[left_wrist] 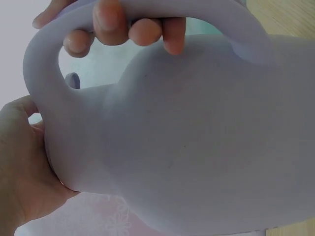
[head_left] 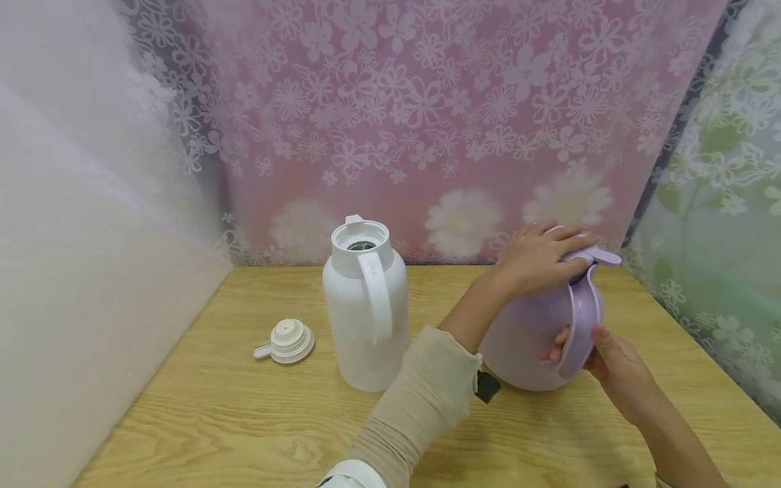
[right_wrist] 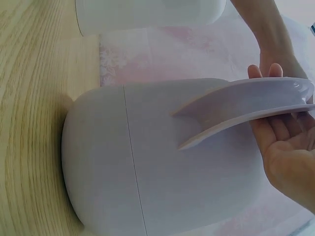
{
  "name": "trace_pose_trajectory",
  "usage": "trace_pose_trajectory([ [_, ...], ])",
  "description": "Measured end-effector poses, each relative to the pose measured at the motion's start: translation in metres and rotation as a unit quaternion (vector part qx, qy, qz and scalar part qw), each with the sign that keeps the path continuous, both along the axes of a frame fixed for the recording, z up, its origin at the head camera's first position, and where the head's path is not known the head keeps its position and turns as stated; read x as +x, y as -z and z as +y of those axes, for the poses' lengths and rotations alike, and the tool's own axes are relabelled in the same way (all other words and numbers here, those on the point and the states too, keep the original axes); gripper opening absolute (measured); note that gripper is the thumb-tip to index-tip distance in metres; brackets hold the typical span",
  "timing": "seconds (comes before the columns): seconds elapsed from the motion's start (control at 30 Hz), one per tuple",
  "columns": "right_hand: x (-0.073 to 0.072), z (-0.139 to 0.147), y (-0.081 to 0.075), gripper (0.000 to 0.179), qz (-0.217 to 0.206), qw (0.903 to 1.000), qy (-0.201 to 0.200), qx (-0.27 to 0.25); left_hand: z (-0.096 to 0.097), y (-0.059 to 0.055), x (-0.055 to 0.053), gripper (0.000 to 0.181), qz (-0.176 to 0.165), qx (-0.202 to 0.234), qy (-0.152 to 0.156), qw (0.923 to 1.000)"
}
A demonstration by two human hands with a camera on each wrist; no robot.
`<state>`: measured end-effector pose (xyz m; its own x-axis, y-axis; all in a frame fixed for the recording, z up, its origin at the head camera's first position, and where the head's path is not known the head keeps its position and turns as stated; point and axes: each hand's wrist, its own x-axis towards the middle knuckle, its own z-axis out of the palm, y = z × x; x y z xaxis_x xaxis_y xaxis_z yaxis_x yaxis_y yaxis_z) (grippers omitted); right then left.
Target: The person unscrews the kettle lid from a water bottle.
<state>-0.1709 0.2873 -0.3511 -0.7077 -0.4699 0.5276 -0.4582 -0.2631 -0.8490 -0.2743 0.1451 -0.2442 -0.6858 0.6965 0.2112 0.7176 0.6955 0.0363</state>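
Observation:
A pale purple vacuum jug (head_left: 525, 342) stands on the right part of the table, its handle (head_left: 581, 332) toward the person. Over its top lies my left hand (head_left: 537, 261), gripping the purple lid (head_left: 605, 256), whose tab sticks out to the right. Most of the lid is hidden under the fingers. My right hand (head_left: 622, 373) holds the handle, fingers passed through the loop and thumb on the outer side. In the left wrist view, the right hand's fingertips (left_wrist: 146, 32) show inside the loop, and the left hand (left_wrist: 29, 167) wraps the jug's top end.
A white vacuum jug (head_left: 366, 318) stands left of the purple one, its mouth uncovered. Left of that, a white stopper (head_left: 291, 340) with a tab lies on the wooden table (head_left: 232, 420). Flowered curtain (head_left: 390, 122) hangs behind; a pale wall borders the left.

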Motion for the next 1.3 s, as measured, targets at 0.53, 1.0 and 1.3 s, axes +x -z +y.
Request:
trace_pose_trajectory([
  [0.53,0.003,0.001,-0.005,0.050,-0.015,0.9989,0.030,0.032,0.026,-0.006,0.015,0.045,-0.003,-0.046,-0.148,0.9879],
  [1.0,0.003,0.001,-0.002,0.050,-0.011,0.9995,0.019,0.022,0.048,-0.011,0.020,0.046,0.023,-0.033,-0.230,0.9723],
  [1.3,0.000,0.002,0.000,0.052,-0.010,0.9999,-0.001,-0.005,0.065,-0.012,0.030,0.034,0.042,-0.057,-0.304,0.9500],
])
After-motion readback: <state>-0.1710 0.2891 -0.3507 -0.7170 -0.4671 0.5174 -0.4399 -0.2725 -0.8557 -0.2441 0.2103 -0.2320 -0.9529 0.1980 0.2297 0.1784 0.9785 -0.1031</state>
